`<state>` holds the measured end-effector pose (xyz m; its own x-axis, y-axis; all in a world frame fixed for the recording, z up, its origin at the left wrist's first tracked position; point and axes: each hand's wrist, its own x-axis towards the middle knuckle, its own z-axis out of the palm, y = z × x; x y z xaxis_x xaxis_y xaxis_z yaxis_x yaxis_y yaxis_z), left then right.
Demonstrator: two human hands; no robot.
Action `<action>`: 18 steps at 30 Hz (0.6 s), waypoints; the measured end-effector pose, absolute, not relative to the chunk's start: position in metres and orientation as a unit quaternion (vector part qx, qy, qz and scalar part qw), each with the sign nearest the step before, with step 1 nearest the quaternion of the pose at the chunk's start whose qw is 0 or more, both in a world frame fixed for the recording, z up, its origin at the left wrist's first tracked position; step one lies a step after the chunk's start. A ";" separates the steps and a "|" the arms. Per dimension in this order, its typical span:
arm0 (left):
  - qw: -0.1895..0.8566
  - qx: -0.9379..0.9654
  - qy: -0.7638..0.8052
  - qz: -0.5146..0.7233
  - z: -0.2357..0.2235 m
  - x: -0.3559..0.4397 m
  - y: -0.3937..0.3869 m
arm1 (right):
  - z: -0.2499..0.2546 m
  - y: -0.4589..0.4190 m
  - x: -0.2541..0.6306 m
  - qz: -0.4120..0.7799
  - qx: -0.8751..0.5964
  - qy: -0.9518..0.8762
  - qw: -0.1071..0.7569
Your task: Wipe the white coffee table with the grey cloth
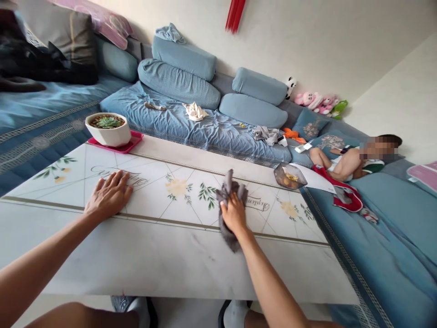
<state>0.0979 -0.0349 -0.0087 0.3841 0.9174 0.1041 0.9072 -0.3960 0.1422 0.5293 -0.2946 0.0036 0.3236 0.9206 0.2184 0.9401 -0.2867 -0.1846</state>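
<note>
My left hand lies flat with fingers spread on the flower-printed table runner. Nothing is in it. Under my right hand is a crumpled grey cloth, pressed against the runner and bunched around the fingers. The runner stretches along the middle of a white marble-look table. Beyond my left hand, a white pot with a succulent stands on a pink tray at the far left of the table.
A clear bowl with food bits sits at the table's far right corner, beside a white sheet. A blue sofa wraps around the far and right sides. Another person reclines on it at the right, near a red garment.
</note>
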 end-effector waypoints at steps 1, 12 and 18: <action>0.035 0.832 0.547 0.085 -0.008 0.098 -0.035 | 0.001 -0.302 0.513 -0.028 -0.787 -0.601 0.138; 0.062 0.834 0.537 0.106 -0.009 0.095 -0.036 | 0.002 -0.294 0.556 -0.026 -0.802 -0.579 0.146; 0.050 0.840 0.528 0.115 -0.012 0.094 -0.035 | -0.007 -0.385 0.522 0.010 -0.773 -0.618 0.139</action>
